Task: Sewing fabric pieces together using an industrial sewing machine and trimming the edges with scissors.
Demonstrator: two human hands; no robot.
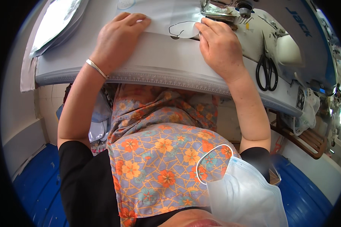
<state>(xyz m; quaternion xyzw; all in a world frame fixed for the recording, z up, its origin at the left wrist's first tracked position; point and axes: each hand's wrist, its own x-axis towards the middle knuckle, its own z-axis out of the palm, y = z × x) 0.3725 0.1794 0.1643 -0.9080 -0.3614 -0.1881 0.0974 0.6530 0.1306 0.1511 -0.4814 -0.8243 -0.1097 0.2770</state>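
A translucent plastic sheet point(159, 22) lies on the pale sewing table, with a black outline drawn near its right end and a blue ring mark at its far left. My left hand point(121, 39) is closed at the sheet's left part, fingers bent and thumb near the forefinger; a small white spot shows between them. Its fingertips are partly hidden. At the sheet's right edge my right hand point(223, 47) grips it, fingers on top and thumb on the near side. Just beyond that hand stands the sewing machine's needle area point(219, 15), where the needle itself is hard to make out.
Black-handled scissors point(267, 70) lie right of my right hand, beside the machine body point(307, 38). A ruler strip point(159, 75) runs along the table's front edge. Shiny pale material point(57, 26) sits at the far left. A face mask point(248, 193) hangs over my patterned apron point(159, 162).
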